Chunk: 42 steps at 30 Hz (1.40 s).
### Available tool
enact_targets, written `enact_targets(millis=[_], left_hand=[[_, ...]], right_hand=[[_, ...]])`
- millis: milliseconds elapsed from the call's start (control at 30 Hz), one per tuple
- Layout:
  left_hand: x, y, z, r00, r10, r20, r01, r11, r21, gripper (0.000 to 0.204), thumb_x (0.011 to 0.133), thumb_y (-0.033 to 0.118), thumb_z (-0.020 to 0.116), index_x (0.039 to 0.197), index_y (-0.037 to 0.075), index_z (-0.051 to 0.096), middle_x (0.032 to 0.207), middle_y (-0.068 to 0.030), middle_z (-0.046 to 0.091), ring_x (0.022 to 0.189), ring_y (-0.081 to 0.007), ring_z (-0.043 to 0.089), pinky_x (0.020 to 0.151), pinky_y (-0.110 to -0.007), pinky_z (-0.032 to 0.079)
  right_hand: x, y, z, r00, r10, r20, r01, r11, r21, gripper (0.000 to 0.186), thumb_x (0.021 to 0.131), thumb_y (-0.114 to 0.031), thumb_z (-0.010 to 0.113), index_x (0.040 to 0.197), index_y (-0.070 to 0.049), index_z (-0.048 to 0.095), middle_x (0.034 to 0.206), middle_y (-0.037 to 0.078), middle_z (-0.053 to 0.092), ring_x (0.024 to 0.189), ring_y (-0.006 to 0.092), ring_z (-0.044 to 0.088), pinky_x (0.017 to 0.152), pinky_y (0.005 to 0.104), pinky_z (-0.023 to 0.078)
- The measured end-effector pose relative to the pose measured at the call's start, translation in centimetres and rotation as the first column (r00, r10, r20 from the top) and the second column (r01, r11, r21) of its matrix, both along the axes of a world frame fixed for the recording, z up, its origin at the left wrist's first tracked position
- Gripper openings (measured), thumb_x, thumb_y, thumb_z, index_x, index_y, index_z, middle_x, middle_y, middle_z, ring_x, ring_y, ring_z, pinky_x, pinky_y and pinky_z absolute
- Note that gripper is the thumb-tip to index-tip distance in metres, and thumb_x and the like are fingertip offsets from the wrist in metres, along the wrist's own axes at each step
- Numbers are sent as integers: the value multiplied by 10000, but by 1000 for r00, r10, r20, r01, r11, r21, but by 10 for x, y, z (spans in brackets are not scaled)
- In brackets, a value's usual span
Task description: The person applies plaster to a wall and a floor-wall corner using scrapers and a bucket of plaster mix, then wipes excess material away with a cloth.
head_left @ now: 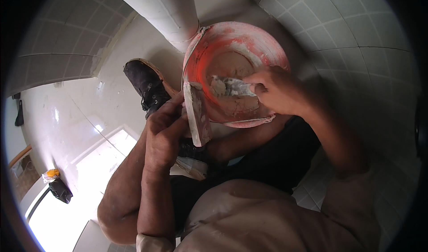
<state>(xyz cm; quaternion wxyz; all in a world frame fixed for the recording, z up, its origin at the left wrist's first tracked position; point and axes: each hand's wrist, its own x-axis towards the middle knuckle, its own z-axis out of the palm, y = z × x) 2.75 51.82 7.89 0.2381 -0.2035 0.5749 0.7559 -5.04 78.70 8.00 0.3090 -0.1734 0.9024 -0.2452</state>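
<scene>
A red bucket [277, 48], its walls smeared with pale residue, stands on the floor in front of me. Greyish-beige wet paste [229, 63] lies in its bottom. Reaching in from the right, my right hand [281, 89] is closed on a putty knife [237, 87]; the blade is coated and sits over the paste. My left hand [166, 129] grips a narrow, flat, paste-crusted slab [196, 114], which is tilted on edge at the bucket's near left rim. Whether that slab has a handle is hidden by my fingers.
A thick white pipe [165, 11] rises just behind the bucket. Tiled walls [343, 24] close in at the right and upper left. My dark shoe [145, 83] rests left of the bucket. A black bag [60, 191] and an orange-and-white packet [51, 175] lie far left.
</scene>
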Motion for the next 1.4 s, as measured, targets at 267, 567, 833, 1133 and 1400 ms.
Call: enact_targets(millis=[267, 567, 833, 1133, 1400], left_hand=[[9, 22, 31, 995, 94, 23, -97, 957, 274, 464, 900, 41, 620, 1344, -64, 538, 1198, -150, 671, 1084, -221, 668, 957, -345, 533], [-8, 70, 15, 984, 112, 138, -178, 602, 778, 425, 934, 31, 558, 1353, -32, 523, 1288, -171, 628, 1161, -267, 642, 1015, -423, 530], [-11, 79, -3, 988, 126, 88, -147, 600, 787, 473, 886, -17, 570, 1358, -33, 537, 1298, -169, 633, 1177, -279, 641, 1039, -432, 519], [-6, 70, -16, 985, 141, 99, -164, 602, 781, 455, 886, -12, 567, 1341, -25, 553, 1285, -157, 642, 1164, -269, 647, 1035, -412, 519], [-10, 51, -9, 974, 187, 130, -214, 552, 806, 485, 863, -29, 574, 1346, -51, 539, 1238, -185, 662, 1116, -286, 675, 1008, -419, 544]], right_hand=[[69, 25, 24, 917, -391, -80, 269, 753, -601, 336, 991, -38, 567, 1314, 50, 591, 984, 133, 675, 888, 148, 643, 788, 298, 507], [87, 18, 0, 748, -450, -489, 27, 756, -654, 491, 798, 153, 615, 1257, -12, 661, 1032, 154, 637, 901, 276, 642, 774, 351, 532], [91, 46, 8, 684, -318, -656, 1, 900, -436, 699, 648, 192, 592, 1293, -66, 664, 1028, 154, 573, 897, 316, 592, 744, 411, 513], [101, 44, 9, 702, -273, -658, 12, 928, -372, 728, 620, 181, 597, 1296, -82, 667, 1026, 159, 567, 896, 330, 597, 755, 426, 515], [108, 53, 5, 751, -437, -494, 74, 800, -595, 438, 883, 98, 575, 1301, -19, 631, 964, 155, 648, 811, 252, 630, 721, 350, 520]])
